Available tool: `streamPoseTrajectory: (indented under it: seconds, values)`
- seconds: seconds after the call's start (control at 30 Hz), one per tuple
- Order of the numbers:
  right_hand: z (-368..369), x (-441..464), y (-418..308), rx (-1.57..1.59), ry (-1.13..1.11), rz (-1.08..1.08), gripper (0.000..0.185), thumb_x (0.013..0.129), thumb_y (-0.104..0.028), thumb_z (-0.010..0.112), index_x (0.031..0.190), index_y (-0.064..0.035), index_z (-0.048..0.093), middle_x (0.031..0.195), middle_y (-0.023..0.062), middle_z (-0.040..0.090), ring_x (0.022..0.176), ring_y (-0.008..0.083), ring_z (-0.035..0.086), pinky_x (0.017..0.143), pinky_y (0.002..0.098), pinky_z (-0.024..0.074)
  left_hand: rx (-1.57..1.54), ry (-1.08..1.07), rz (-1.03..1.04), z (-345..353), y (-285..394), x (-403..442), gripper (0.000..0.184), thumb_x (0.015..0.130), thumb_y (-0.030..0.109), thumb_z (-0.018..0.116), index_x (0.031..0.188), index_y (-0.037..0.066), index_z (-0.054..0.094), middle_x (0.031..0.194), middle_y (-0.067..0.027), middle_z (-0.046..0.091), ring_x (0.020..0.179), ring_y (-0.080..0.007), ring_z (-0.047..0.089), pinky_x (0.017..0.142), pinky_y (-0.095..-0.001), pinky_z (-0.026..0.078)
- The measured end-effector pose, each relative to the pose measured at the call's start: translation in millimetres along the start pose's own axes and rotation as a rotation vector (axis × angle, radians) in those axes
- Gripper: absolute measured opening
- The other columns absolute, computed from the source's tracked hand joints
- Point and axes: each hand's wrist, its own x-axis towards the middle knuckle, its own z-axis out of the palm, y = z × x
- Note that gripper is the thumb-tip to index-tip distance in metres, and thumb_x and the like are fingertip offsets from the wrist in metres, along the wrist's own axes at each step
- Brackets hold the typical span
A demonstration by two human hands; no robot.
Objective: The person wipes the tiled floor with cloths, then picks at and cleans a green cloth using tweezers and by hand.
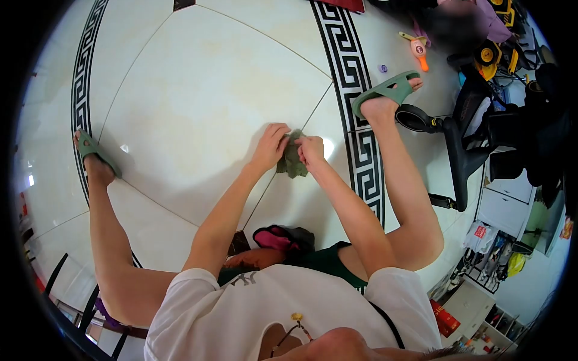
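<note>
- The work in hand: the crumpled olive-green cloth (293,161) is down on the glossy cream tiled floor (180,108), between my hands and in front of me.
- Done, as I judge it: the cloth is within reach and both my hands are at it.
- Left: it lies creased and uneven, so I'd say the handling is unfinished (how much remains, I cannot tell).
- My right hand (311,150) is mostly closed, fingers curled, seemingly pinching the cloth's upper right part.
- My left hand (271,147) is half open, fingers bent at the cloth's left edge; whether it grips, I cannot tell.
- Counted: one cloth, two hands of mine, two green open-toed rubber slippers (388,95), one on each foot.
- Further off: two black-and-white Greek-key tile bands (346,60), one orange-and-pink plastic toy (418,53) and one small round purple piece (383,68) near my right slipper.
</note>
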Motion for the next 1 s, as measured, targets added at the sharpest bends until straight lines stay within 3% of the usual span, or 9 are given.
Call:
streamPoseTrajectory:
  seconds: [0.13, 0.3, 0.43, 0.53, 0.57, 0.73, 0.77, 0.87, 1.0]
  values:
    - [-3, 35, -13, -0.092, 0.094, -0.084, 0.017, 0.083, -0.01, 0.051, 0.079, 0.0035, 0.061, 0.049, 0.006, 0.048, 0.034, 0.0137, 0.039, 0.032, 0.0294, 0.0288, 0.086, 0.009, 0.053, -7, 6, -4, 0.019, 0.081, 0.002, 0.061, 0.1, 0.002, 0.057, 0.102, -0.0106, 0.057, 0.097, -0.0305, 0.052, 0.083, -0.0379, 0.046]
    - [-1, 15, -6, -0.268, 0.069, -0.014, 0.018, 0.084, -0.01, 0.051, 0.078, 0.0028, 0.062, 0.05, 0.0054, 0.049, 0.034, 0.0133, 0.04, 0.032, 0.0291, 0.0294, 0.09, -0.021, 0.026, -9, 9, -1, 0.017, 0.084, 0.006, 0.06, 0.1, 0.002, 0.057, 0.102, -0.0115, 0.057, 0.098, -0.031, 0.052, 0.084, -0.0383, 0.045]
    - [-7, 52, -35, -0.176, 0.157, -0.117, 0.019, 0.084, -0.01, 0.051, 0.074, 0.0023, 0.062, 0.048, 0.0059, 0.048, 0.034, 0.015, 0.042, 0.031, 0.0306, 0.0311, 0.071, -0.022, 0.019, -10, 11, -2, 0.018, 0.084, 0.009, 0.06, 0.1, 0.001, 0.057, 0.102, -0.0124, 0.057, 0.098, -0.0316, 0.052, 0.085, -0.0388, 0.045]
    - [-8, 55, -28, -0.233, 0.158, -0.101, 0.021, 0.083, -0.009, 0.051, 0.072, 0.005, 0.062, 0.054, 0.0115, 0.055, 0.038, 0.0204, 0.049, 0.036, 0.0321, 0.038, 0.076, -0.027, 0.017, -11, 9, -2, 0.018, 0.084, 0.01, 0.06, 0.1, 0.001, 0.057, 0.102, -0.0128, 0.057, 0.098, -0.0319, 0.052, 0.085, -0.0388, 0.045]
    - [-12, 48, -19, -0.206, 0.059, -0.075, 0.021, 0.083, -0.009, 0.051, 0.072, 0.0047, 0.062, 0.053, 0.0112, 0.054, 0.037, 0.0204, 0.048, 0.035, 0.0323, 0.0384, 0.08, -0.014, 0.04, -9, 5, -1, 0.018, 0.084, 0.01, 0.06, 0.1, 0.001, 0.057, 0.102, -0.0129, 0.057, 0.098, -0.0319, 0.052, 0.085, -0.0388, 0.045]
    - [-9, 67, -43, -0.258, 0.213, -0.105, 0.022, 0.087, -0.01, 0.048, 0.073, 0.0014, 0.062, 0.049, 0.0068, 0.051, 0.034, 0.0155, 0.042, 0.03, 0.0297, 0.0305, 0.055, -0.014, 0.019, -10, 8, -2, 0.019, 0.084, 0.01, 0.061, 0.1, 0.001, 0.056, 0.101, -0.0129, 0.057, 0.098, -0.0318, 0.052, 0.084, -0.0389, 0.045]
    - [-13, 82, -47, -0.165, 0.18, -0.103, 0.022, 0.086, -0.01, 0.049, 0.072, 0.0009, 0.063, 0.049, 0.0073, 0.051, 0.034, 0.0155, 0.044, 0.031, 0.03, 0.0319, 0.053, -0.021, 0.007, -11, 9, -2, 0.019, 0.084, 0.01, 0.061, 0.1, 0.001, 0.056, 0.101, -0.0129, 0.057, 0.097, -0.0318, 0.052, 0.084, -0.039, 0.045]
    - [-15, 67, -34, -0.357, 0.141, -0.158, 0.022, 0.083, -0.01, 0.051, 0.072, 0.0029, 0.064, 0.054, 0.0114, 0.056, 0.036, 0.0209, 0.051, 0.035, 0.0335, 0.0405, 0.055, -0.021, 0.02, -10, 7, -2, 0.02, 0.084, 0.01, 0.061, 0.1, 0.001, 0.056, 0.101, -0.0129, 0.057, 0.097, -0.032, 0.052, 0.084, -0.039, 0.045]
    - [-6, 28, -30, -0.444, 0.118, -0.086, 0.02, 0.082, -0.009, 0.051, 0.069, 0.0023, 0.063, 0.052, 0.0116, 0.056, 0.035, 0.0223, 0.052, 0.036, 0.0344, 0.042, 0.041, -0.011, 0.023, -13, 11, -1, 0.019, 0.084, 0.01, 0.061, 0.1, 0.001, 0.055, 0.102, -0.0131, 0.057, 0.097, -0.0321, 0.052, 0.084, -0.0389, 0.045]
